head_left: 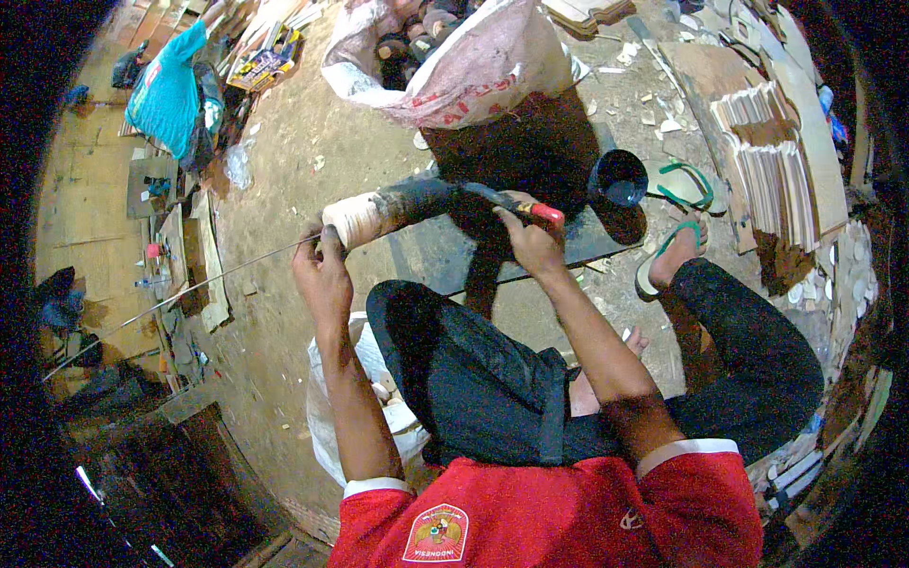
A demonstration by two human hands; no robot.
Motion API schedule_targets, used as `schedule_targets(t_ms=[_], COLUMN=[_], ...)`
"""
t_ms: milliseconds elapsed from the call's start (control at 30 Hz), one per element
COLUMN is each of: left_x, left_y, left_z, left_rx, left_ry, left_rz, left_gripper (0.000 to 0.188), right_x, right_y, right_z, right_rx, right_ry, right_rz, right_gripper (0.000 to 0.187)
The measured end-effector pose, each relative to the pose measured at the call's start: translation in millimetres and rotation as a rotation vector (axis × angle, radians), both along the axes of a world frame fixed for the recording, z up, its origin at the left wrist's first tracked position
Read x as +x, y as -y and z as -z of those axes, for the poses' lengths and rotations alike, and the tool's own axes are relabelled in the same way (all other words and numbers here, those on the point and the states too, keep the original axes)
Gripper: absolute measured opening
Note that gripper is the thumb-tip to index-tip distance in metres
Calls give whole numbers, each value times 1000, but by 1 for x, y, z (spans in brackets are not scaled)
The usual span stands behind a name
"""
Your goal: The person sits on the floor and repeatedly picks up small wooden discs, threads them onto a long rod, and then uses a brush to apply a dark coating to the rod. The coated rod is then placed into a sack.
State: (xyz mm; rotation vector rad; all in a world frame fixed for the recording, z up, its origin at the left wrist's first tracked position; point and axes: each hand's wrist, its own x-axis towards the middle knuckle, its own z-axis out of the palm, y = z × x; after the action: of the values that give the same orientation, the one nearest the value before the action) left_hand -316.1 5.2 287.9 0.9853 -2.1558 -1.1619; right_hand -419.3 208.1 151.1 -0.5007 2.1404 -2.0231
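Observation:
Across the middle lies a cylinder (358, 218), pale and ridged at its left end and black toward its right. A long thin rod (204, 281) meets its pale end and runs off to the lower left. My left hand (322, 275) is closed around the rod right at that end, its thumb against the cylinder. At the black end my right hand (535, 241) grips a knife-like tool (547, 214) with a red handle; its dark blade points left onto the cylinder. Whether the blade cuts in or only touches, I cannot tell.
A pale sack (492, 80) of dark round pieces stands ahead. Right of my right hand are a dark bowl (620, 180) and a loose sandal (686, 187). Stacked thin pale slats (781, 185) lie far right. A white bag (327, 417) sits beside my left forearm.

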Motion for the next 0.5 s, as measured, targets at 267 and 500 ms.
schedule_targets(t_ms=[267,500], left_x=[6,1], left_y=[2,8], left_z=[1,7], left_rx=[24,-137], left_ry=[28,73], left_rz=[63,26], left_gripper=[33,35], right_x=[5,8], right_y=[1,-1], right_z=[-14,0], right_rx=[-6,-118], right_ry=[200,57], right_rz=[34,141], right_gripper=[14,19])
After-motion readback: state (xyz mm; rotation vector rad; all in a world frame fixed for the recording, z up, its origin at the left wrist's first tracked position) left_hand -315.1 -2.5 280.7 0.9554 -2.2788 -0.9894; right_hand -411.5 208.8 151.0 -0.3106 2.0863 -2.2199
